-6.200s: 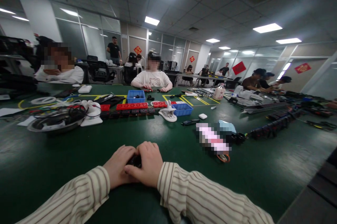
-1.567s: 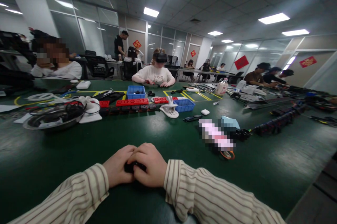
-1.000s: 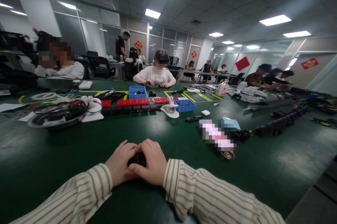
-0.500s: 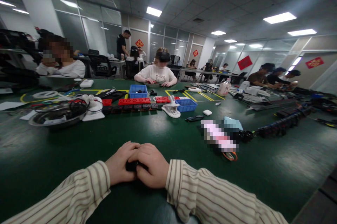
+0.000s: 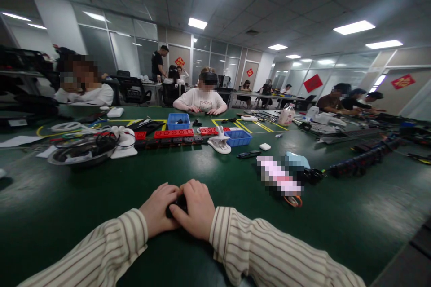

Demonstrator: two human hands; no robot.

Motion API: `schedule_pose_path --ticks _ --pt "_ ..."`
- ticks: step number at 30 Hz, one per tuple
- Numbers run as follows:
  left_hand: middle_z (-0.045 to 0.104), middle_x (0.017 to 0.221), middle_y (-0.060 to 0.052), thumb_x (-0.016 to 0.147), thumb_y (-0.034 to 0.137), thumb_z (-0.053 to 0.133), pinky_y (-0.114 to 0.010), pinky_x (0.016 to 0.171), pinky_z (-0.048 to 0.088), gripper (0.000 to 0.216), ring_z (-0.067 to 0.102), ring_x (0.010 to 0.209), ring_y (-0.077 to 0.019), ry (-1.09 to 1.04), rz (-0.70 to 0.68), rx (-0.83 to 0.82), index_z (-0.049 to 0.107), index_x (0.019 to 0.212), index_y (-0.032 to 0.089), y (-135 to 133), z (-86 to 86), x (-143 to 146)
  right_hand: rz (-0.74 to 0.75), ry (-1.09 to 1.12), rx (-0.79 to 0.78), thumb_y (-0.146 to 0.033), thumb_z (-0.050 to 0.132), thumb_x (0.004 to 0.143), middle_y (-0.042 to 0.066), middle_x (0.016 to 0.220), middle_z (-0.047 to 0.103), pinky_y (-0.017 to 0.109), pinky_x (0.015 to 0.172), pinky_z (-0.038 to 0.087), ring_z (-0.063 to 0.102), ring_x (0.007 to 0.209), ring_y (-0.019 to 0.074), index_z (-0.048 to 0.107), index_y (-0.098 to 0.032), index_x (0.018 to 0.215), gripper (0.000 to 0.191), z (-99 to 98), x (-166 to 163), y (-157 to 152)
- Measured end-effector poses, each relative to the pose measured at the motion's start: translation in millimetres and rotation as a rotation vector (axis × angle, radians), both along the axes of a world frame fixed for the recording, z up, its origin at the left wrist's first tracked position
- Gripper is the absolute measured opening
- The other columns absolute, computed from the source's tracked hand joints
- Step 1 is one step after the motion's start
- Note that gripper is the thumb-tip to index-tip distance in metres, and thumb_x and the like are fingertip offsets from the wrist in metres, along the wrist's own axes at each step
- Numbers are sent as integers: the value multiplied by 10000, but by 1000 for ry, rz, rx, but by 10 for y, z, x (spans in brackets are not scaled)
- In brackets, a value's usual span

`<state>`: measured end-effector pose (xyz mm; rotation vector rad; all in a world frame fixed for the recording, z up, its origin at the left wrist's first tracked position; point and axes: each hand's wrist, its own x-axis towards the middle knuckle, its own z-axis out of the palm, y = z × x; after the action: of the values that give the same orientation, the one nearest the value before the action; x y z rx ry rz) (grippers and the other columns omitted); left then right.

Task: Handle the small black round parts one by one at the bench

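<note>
My left hand (image 5: 158,210) and my right hand (image 5: 197,210) rest together on the green table (image 5: 101,197) close to me, both in striped sleeves. Their fingers are curled round a small black object (image 5: 175,206) that shows only as a dark patch between them; I cannot make out what it is. The right hand lies partly over the left hand's fingers.
Further out lie a metal bowl of cables (image 5: 81,154), red and black power strips (image 5: 173,133), two blue bins (image 5: 177,121), a white clip stand (image 5: 219,143) and a blurred pink item (image 5: 278,179). A person (image 5: 202,98) sits opposite; others sit left and right.
My hands have stayed together on the black object, with the fingers shifting slightly. The view has drifted a little to the left.
</note>
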<state>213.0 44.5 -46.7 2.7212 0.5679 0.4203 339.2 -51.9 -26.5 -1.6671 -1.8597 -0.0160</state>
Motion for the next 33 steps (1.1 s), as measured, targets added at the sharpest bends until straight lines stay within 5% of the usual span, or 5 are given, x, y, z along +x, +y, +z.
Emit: schedule_pose_path --ticks 11,18,24,29,33 --pt "543 933 -54 541 238 603 -397 870 413 392 514 923 -256 -67 -87 -130 551 923 170 66 1 -29 414 118 110 -163 446 707 48 950 577 336 860 361 501 917 177 506 -180 947 248 24 101 29" --pt "558 977 -65 533 441 695 -440 842 416 543 515 903 -263 -60 -45 -62 534 980 180 68 5 -12 212 166 160 -421 531 743 66 954 548 359 811 362 474 883 203 497 -161 995 364 -9 112 53" --pt "588 910 -47 598 445 653 -476 961 326 395 547 888 -226 -50 37 20 571 882 182 34 44 -7 37 110 114 -315 598 729 29 834 515 332 737 372 462 808 187 513 -175 835 194 -32 58 73" --pt "608 929 -43 558 386 684 -509 1030 216 416 556 934 -227 -41 69 29 595 916 195 37 15 -18 105 106 100 -199 556 727 45 883 539 349 764 372 468 843 193 557 -177 874 148 3 27 31" --pt "613 921 -34 542 342 706 -425 932 370 386 557 905 -220 -68 17 -32 627 893 202 98 -11 -38 252 123 142 -121 473 689 57 928 577 375 798 367 489 873 199 564 -176 901 238 21 51 23"
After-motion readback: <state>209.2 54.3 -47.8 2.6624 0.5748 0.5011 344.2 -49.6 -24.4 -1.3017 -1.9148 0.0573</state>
